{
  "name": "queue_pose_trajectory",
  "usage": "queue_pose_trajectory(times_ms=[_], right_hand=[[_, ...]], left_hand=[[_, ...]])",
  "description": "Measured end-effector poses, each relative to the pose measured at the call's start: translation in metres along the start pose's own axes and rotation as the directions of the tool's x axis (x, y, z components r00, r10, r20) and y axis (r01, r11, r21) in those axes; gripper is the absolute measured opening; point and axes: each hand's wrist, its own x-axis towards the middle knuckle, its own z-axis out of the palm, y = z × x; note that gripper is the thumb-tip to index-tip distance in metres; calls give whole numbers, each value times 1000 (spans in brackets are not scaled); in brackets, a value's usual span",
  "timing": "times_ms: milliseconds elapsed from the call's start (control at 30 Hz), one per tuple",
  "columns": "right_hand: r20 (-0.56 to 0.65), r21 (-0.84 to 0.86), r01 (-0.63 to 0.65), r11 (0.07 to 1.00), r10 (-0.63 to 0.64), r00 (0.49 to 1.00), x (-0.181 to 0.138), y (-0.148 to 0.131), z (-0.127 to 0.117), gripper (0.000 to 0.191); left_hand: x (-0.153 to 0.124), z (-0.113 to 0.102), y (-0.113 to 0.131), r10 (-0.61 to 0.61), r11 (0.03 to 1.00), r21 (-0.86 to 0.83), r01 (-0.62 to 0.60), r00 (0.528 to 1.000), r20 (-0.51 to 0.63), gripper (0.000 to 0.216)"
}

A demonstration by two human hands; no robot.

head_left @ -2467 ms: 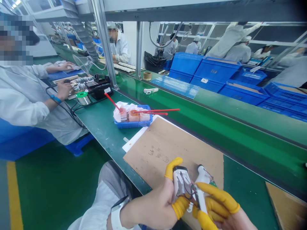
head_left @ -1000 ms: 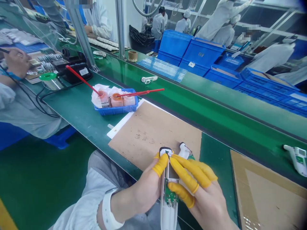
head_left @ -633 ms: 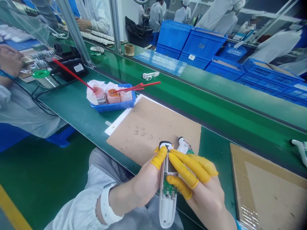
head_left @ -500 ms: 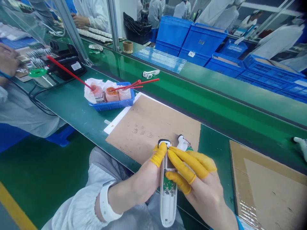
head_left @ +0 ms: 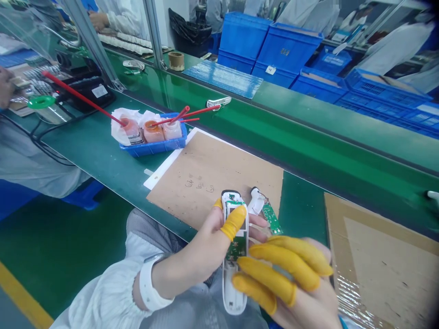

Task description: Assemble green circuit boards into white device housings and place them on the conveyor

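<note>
My left hand (head_left: 209, 237), in yellow finger cots, grips a long white plastic device housing (head_left: 235, 290), its thumb pressed across the upper part. Inside the housing a green circuit board (head_left: 237, 247) and a framed window show; the top end is rimmed in black. My right hand (head_left: 291, 274), also in yellow finger cots, hovers at the housing's lower right edge with fingers bent and apart. Whether a fingertip touches the edge I cannot tell. Just beyond, a white device head with a green circuit board (head_left: 272, 218) lies on the cardboard sheet (head_left: 219, 160).
A blue basket (head_left: 154, 147) carries jars with red sticks. Further right lies a taped cardboard piece (head_left: 384, 256). A white housing (head_left: 219, 102) rests on the green line behind. Blue crates (head_left: 291, 50) are stacked beyond. Another person's hand (head_left: 6, 87) is at the far left.
My right hand has drawn back from the housing's top, down and to the right. My left thumb has shifted onto the housing's face, uncovering its top end. The view has shifted slightly.
</note>
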Motion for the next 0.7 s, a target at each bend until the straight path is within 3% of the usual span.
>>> queue_pose_trajectory(times_ms=[67,200,333,467,533,600,633,700], right_hand=[[-11,10,-7,1000,7,1000,-2,-5,-1,8],[-64,39,79,996,-77,995,1,-14,3,28],[16,77,211,974,-213,977,10,-15,2,44],[-25,146,225,963,-223,974,11,-3,0,36],[-53,190,67,979,-58,997,7,3,-1,22],[23,313,-215,925,219,975,4,4,1,18],[119,420,-373,828,357,927,2,3,2,21],[396,627,-621,471,494,774,1,-3,9,25]], left_hand=[[-1,2,0,24,1000,-1,-24,1000,-18,51],[1,2,-6,48,999,19,-46,995,-89,42],[5,-2,-11,-39,998,42,44,991,-126,18],[11,-3,-11,-97,995,-8,97,977,-192,19],[12,-3,-13,-70,997,4,72,980,-188,28],[12,-4,-16,75,995,79,-63,985,-158,35],[12,-5,-19,162,980,140,-142,976,-143,37],[13,-9,-25,289,925,291,-245,950,-121,40]])
